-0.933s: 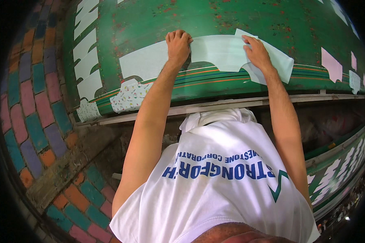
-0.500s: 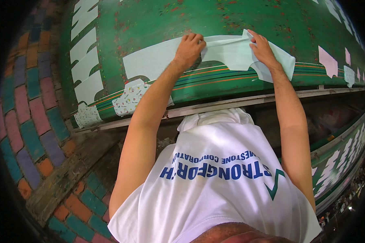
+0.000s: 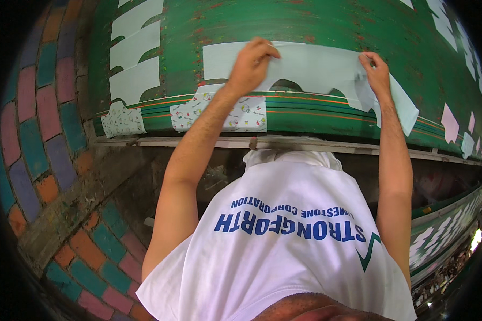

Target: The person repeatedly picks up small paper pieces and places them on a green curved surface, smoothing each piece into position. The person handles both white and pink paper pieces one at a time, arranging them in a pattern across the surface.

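Observation:
A pale white-mint cut fabric piece (image 3: 316, 64) with curved notches lies over the green table, spread between my two hands. My left hand (image 3: 254, 64), slightly blurred, has its fingers closed at the far edge, left of the piece's middle. At the far edge on the right, my right hand (image 3: 376, 75) pinches the cloth between thumb and fingers. Beside that hand the cloth is creased, and its right end slants down toward the table's near edge. A printed white fabric piece (image 3: 251, 115) lies under my left forearm, partly hidden by it.
Several white cut pieces (image 3: 136, 48) lie in a column at the left, with another printed piece (image 3: 122, 119) nearest me. Pink (image 3: 450, 123) and pale pieces sit at the right. A ledge (image 3: 316, 145) borders the green table (image 3: 305, 120). Coloured floor bricks (image 3: 53, 150) show at left.
The fold across the middle of the fabric has flattened out, and the piece lies wider. My right hand has shifted right, farther from my left hand. The whole view has also turned a little.

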### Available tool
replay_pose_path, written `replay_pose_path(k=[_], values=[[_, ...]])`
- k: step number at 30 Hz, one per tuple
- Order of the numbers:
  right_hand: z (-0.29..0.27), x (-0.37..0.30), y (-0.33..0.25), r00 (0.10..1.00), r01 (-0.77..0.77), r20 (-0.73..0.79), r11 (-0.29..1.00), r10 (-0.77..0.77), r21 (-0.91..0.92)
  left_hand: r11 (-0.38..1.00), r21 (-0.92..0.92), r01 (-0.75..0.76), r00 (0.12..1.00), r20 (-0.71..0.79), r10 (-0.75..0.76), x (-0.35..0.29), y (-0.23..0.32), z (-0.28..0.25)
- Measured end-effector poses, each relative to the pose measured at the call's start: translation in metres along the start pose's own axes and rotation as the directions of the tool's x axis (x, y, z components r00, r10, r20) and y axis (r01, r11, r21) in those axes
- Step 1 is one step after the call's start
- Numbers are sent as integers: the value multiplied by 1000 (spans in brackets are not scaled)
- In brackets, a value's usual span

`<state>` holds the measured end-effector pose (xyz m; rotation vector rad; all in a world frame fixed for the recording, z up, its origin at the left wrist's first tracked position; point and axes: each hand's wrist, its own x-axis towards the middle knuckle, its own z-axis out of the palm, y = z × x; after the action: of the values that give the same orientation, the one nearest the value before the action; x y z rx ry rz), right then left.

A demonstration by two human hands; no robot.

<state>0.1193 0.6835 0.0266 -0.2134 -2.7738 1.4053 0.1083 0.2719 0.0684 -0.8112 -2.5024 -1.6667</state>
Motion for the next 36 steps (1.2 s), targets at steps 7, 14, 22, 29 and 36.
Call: replay_pose_path(k=[7, 14, 22, 29, 36], values=[[104, 49, -72, 985, 72, 143, 985, -95, 159, 977, 100, 189, 921, -362, -141, 5, -85, -93], [144, 89, -96, 962, 147, 236, 989, -138, -24, 921, 316, 229, 927, -359, -107, 26, -150, -123], [156, 101, -82, 971, 99, 223, 993, -83, -61, 872, 467, 146, 959, -283, -9, 40, -178, -128], [168, 112, -71, 977, 166, 146, 984, -155, -66, 559, 816, 148, 988, -152, -39, 46, -198, -116], [126, 74, -81, 973, -70, 228, 981, 27, 180, 532, 821, 209, 970, -105, -218, 73, -179, -30]])
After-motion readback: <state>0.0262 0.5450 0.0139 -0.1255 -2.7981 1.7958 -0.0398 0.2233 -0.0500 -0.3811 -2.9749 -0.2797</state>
